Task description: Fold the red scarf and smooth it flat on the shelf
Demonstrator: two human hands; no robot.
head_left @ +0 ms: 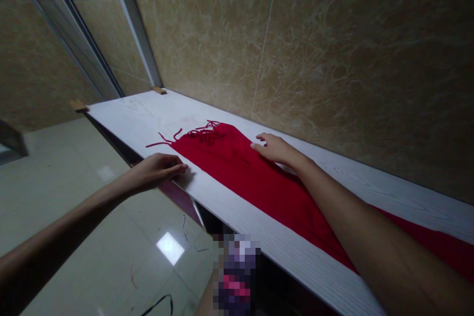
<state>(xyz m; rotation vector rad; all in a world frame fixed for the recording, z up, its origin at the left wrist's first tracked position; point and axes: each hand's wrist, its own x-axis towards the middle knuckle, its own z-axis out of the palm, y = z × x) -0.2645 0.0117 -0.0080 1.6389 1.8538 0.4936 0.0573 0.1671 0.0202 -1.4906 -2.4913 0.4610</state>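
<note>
A red scarf with a fringed end lies lengthwise along a white wood-grain tabletop. Its tassels are bunched, with a few loose strands spread toward the left. My left hand hovers at the near edge of the tabletop, beside the scarf and apart from it. Its fingers are curled in, thumb close to the index finger, with nothing visible in them. Over the far edge of the scarf is my right hand, thumb and fingers apart and nothing between them. My right forearm covers part of the scarf.
A tan marbled tile wall runs along the far side of the tabletop. Small wooden blocks sit at its left corners. Below is a glossy tiled floor with a dark cord. A blurred patch lies at the bottom.
</note>
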